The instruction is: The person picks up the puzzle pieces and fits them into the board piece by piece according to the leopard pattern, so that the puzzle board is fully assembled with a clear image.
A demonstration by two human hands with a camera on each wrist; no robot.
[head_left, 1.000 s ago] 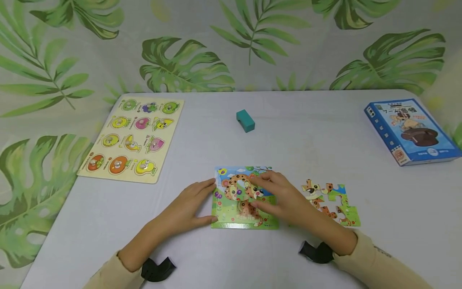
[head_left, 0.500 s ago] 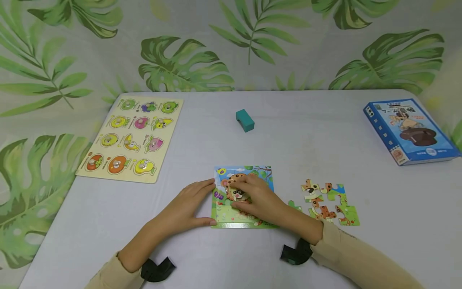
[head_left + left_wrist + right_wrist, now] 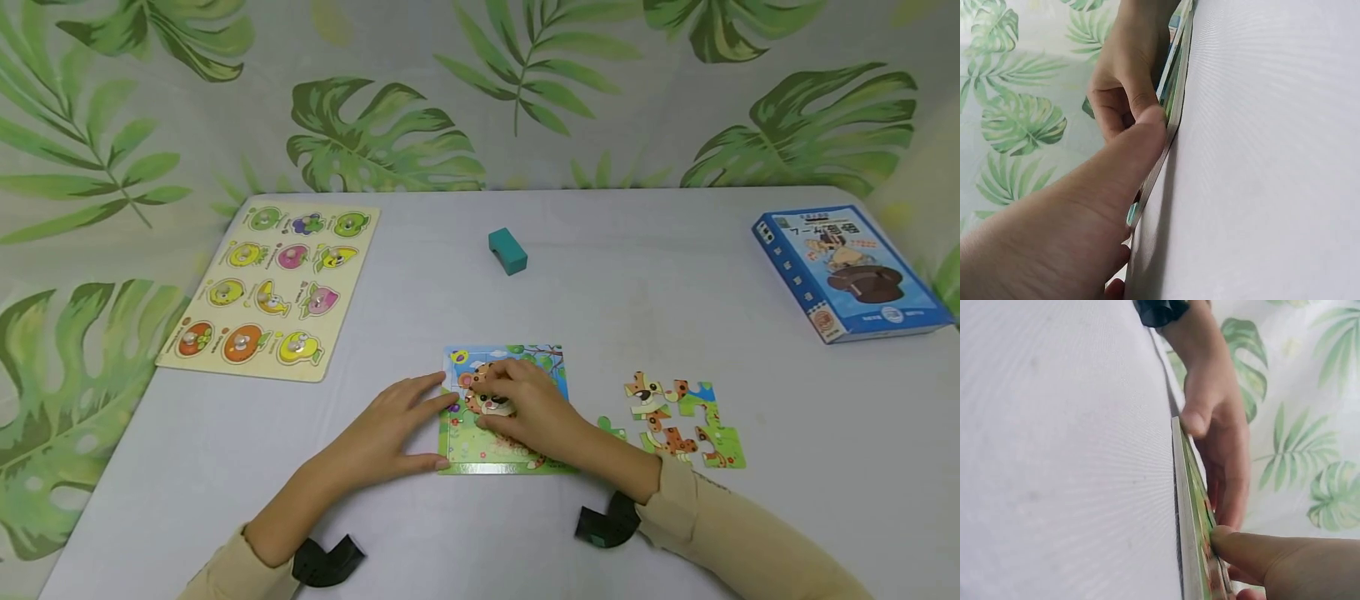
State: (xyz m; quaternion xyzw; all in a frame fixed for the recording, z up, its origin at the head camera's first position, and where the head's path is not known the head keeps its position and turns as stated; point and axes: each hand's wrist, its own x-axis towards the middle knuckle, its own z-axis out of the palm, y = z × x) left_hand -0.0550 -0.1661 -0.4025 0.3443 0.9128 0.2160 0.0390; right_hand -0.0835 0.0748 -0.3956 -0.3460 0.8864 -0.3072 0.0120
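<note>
Puzzle board (image 3: 461, 446), glossy, flat, knobbed pieces (image 3: 726, 447)

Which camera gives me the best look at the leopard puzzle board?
The head view: it looks down on the puzzle board, showing most of its picture, though the right hand covers part. Both wrist views catch it nearly edge-on, showing mainly its rim and a sliver of its picture.

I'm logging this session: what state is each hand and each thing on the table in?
Puzzle board, picture side up, partly covered.
Left hand, touching the puzzle board's left side.
Right hand, pinching a leopard-face piece.
Leopard-face piece, held at the puzzle board; whether seated, unclear.
Loose pieces, off the puzzle board, picture side up.
Fruit board, lying flat.
Blue box, lying flat, looks closed.
Teal block, lying untouched.
</note>
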